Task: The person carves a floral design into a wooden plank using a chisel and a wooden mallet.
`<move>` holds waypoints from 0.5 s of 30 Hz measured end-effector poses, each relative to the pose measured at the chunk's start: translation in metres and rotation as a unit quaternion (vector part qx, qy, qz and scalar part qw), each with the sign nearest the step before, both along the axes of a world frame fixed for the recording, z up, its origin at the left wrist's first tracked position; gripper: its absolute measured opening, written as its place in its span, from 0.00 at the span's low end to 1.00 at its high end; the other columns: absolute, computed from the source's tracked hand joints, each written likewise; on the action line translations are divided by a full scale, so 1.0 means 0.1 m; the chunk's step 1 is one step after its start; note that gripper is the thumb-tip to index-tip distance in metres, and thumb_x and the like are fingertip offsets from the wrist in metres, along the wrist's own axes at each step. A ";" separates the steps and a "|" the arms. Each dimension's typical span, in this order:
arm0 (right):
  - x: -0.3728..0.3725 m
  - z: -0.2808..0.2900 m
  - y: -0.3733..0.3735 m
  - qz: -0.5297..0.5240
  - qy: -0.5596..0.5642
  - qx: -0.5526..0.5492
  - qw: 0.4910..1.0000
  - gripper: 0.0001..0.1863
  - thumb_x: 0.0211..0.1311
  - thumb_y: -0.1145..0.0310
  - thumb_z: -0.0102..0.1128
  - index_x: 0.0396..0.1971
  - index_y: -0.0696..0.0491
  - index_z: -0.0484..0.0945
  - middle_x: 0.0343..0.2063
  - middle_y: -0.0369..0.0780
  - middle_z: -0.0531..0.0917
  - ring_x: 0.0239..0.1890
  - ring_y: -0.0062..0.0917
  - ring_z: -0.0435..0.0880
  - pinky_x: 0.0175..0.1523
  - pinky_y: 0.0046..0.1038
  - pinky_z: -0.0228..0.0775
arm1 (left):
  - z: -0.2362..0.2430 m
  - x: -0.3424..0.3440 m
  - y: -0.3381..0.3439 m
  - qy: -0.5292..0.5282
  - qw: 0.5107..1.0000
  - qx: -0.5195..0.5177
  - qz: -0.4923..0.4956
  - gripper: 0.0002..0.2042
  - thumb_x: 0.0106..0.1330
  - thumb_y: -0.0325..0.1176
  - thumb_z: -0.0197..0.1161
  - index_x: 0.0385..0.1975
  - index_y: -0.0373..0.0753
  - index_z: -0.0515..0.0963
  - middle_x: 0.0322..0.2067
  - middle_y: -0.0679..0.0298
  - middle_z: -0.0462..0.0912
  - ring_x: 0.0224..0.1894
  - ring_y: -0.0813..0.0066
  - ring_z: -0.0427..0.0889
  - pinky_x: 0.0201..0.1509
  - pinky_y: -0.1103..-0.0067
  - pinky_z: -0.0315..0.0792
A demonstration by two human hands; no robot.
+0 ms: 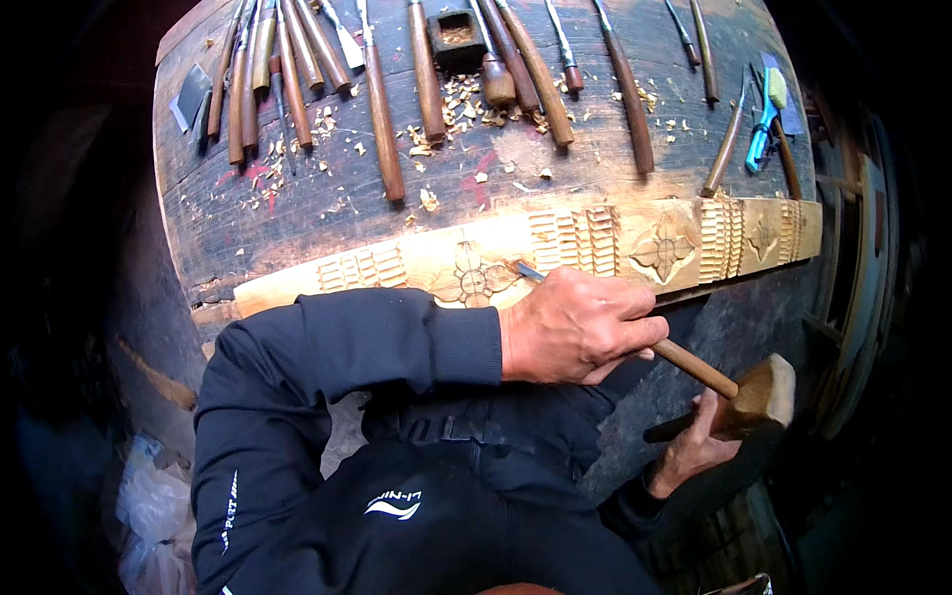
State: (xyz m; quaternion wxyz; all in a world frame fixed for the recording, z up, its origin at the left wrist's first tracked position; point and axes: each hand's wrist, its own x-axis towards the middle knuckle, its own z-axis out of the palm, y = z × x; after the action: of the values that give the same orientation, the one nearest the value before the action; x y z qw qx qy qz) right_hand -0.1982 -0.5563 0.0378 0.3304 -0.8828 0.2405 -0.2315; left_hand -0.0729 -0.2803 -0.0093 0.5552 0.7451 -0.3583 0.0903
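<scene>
A long pale wooden board (504, 241) lies along the near edge of the workbench, carved with bands of notches and flower motifs. My left hand (585, 327) is closed around a wood-handled chisel (700, 368). The blade tip meets the board at the right side of a flower outline (476, 276). Lower right, my right hand (694, 454) grips the handle of a wooden mallet (762, 399). The mallet's head overlaps the butt of the chisel handle; whether they touch I cannot tell.
Several carving chisels (383, 129) lie across the dark workbench (297, 223) behind the board, among wood shavings (466, 104). A small dark square box (457, 38) stands at the back. A blue brush (764, 129) is at the right, and a plastic bag (156, 501) lies at lower left.
</scene>
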 end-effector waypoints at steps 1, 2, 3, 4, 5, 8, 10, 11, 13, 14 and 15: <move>0.02 0.06 -0.01 -0.014 -0.015 0.072 0.997 0.30 0.76 0.71 0.70 0.72 0.65 0.73 0.39 0.41 0.85 0.39 0.24 0.84 0.47 0.28 0.79 | -0.01 -0.01 0.00 0.001 1.000 -0.003 0.002 0.11 0.72 0.38 0.74 0.48 0.43 0.84 0.31 0.64 0.75 0.32 0.65 0.84 0.31 0.68 0.76; 0.04 0.09 -0.01 -0.028 -0.029 0.144 0.989 0.31 0.75 0.72 0.72 0.72 0.65 0.73 0.40 0.42 0.86 0.39 0.24 0.85 0.46 0.28 0.80 | -0.02 -0.01 0.01 0.006 1.000 0.006 0.001 0.10 0.71 0.39 0.74 0.46 0.44 0.83 0.32 0.64 0.75 0.33 0.65 0.85 0.31 0.68 0.77; 0.10 0.08 0.02 -0.033 -0.069 0.166 0.983 0.29 0.74 0.73 0.72 0.70 0.65 0.74 0.39 0.42 0.86 0.38 0.25 0.85 0.45 0.28 0.79 | -0.01 -0.01 0.00 0.010 1.000 0.014 -0.001 0.09 0.71 0.39 0.73 0.43 0.44 0.83 0.33 0.64 0.75 0.35 0.64 0.85 0.32 0.68 0.78; 0.08 0.05 0.06 -0.032 -0.039 0.110 0.993 0.27 0.74 0.73 0.71 0.68 0.65 0.76 0.38 0.41 0.85 0.38 0.24 0.84 0.45 0.28 0.78 | 0.00 -0.01 0.00 0.014 1.000 0.021 -0.003 0.09 0.71 0.40 0.73 0.41 0.44 0.82 0.34 0.64 0.76 0.36 0.64 0.86 0.32 0.68 0.79; 0.04 -0.01 0.10 -0.031 -0.010 0.052 0.998 0.25 0.74 0.72 0.70 0.66 0.65 0.77 0.36 0.40 0.84 0.37 0.24 0.84 0.45 0.28 0.77 | 0.01 -0.01 0.00 0.015 1.000 0.019 -0.002 0.09 0.71 0.39 0.73 0.41 0.45 0.82 0.34 0.64 0.76 0.36 0.64 0.86 0.32 0.68 0.79; 0.02 -0.02 -0.03 -0.051 0.040 0.020 0.998 0.19 0.74 0.69 0.74 0.57 0.64 0.82 0.35 0.40 0.85 0.37 0.24 0.84 0.44 0.27 0.79 | 0.01 0.00 0.04 0.012 1.000 0.019 0.002 0.09 0.71 0.39 0.73 0.43 0.44 0.83 0.33 0.64 0.76 0.35 0.65 0.86 0.31 0.68 0.78; 0.04 0.02 -0.04 -0.024 0.004 0.067 0.997 0.19 0.74 0.69 0.75 0.57 0.63 0.82 0.36 0.39 0.86 0.37 0.24 0.84 0.44 0.27 0.79 | 0.01 0.00 0.02 0.007 1.000 0.024 -0.001 0.11 0.72 0.38 0.74 0.47 0.43 0.84 0.32 0.64 0.76 0.33 0.66 0.84 0.31 0.69 0.77; 0.05 -0.05 0.04 -0.029 -0.008 0.020 0.999 0.17 0.74 0.69 0.74 0.56 0.63 0.82 0.35 0.38 0.84 0.36 0.23 0.83 0.45 0.27 0.77 | 0.01 -0.01 0.03 0.010 1.000 0.027 -0.001 0.11 0.72 0.39 0.74 0.47 0.43 0.84 0.32 0.64 0.76 0.33 0.66 0.84 0.31 0.69 0.77; 0.08 -0.03 0.20 -0.023 0.007 0.042 0.999 0.18 0.75 0.69 0.72 0.57 0.62 0.81 0.37 0.39 0.85 0.37 0.23 0.83 0.46 0.29 0.77 | 0.01 0.00 0.04 0.012 0.999 0.033 -0.001 0.12 0.72 0.39 0.74 0.48 0.43 0.85 0.32 0.64 0.76 0.32 0.65 0.84 0.32 0.69 0.77; 0.05 -0.03 0.15 -0.025 0.021 0.048 0.998 0.19 0.75 0.69 0.72 0.58 0.63 0.81 0.39 0.40 0.86 0.38 0.24 0.83 0.47 0.29 0.78 | 0.01 0.01 0.03 0.003 1.000 0.025 0.006 0.12 0.71 0.39 0.74 0.48 0.42 0.85 0.32 0.65 0.76 0.32 0.67 0.84 0.30 0.70 0.76; 0.02 -0.02 0.05 -0.024 0.036 0.054 0.998 0.19 0.75 0.70 0.72 0.59 0.63 0.80 0.41 0.42 0.87 0.39 0.24 0.84 0.47 0.30 0.79 | 0.00 0.01 0.03 -0.004 1.000 0.019 0.016 0.12 0.70 0.38 0.74 0.49 0.42 0.86 0.32 0.65 0.76 0.31 0.69 0.83 0.29 0.71 0.75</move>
State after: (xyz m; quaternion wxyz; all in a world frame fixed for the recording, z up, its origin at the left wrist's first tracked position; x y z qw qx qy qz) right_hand -0.1961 -0.5514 0.0355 0.3636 -0.8654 0.2853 -0.1938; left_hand -0.0724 -0.2775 -0.0095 0.5378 0.7608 -0.3505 0.0952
